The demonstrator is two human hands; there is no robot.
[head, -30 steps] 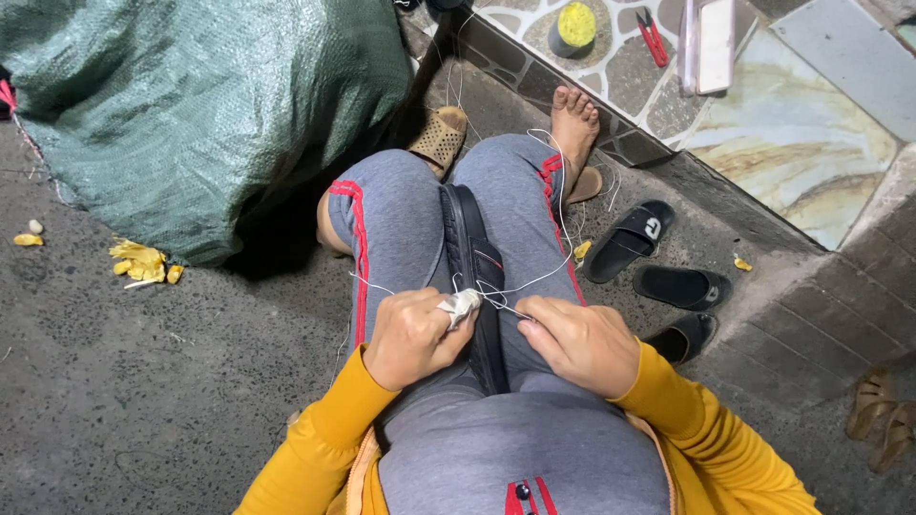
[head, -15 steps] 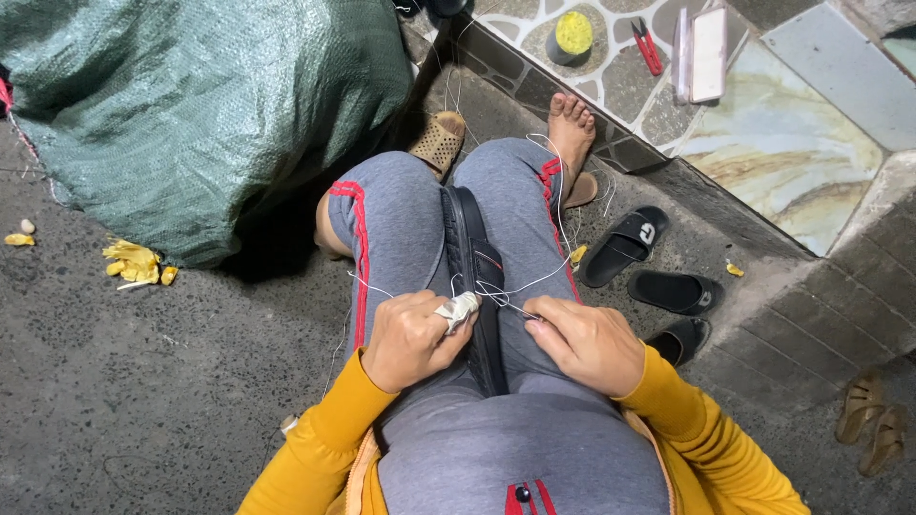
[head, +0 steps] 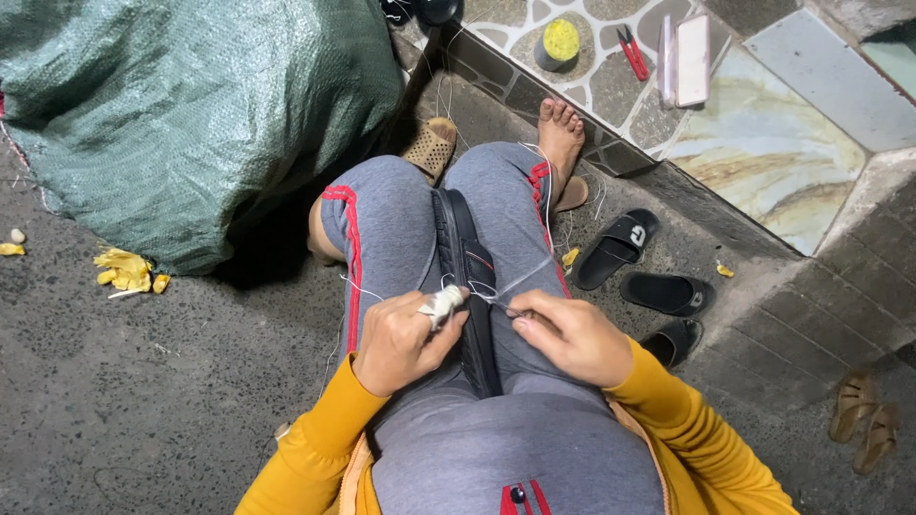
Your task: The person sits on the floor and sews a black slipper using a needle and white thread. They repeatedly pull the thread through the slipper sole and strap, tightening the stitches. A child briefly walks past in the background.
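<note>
Left hand (head: 405, 339): closed, wrapped finger pressing the black sandal (head: 468, 277).
Right hand (head: 568, 334): pinching taut thread (head: 520, 281).
Progress: stitching midway, unfinished.

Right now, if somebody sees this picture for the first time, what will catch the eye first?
First the two hands at the centre: the left hand, one finger wrapped in white, and the right hand pull thin thread across a black sandal wedged between grey-trousered knees. Next, the big green sack at upper left. Then the loose black slippers on the ground to the right.
</note>
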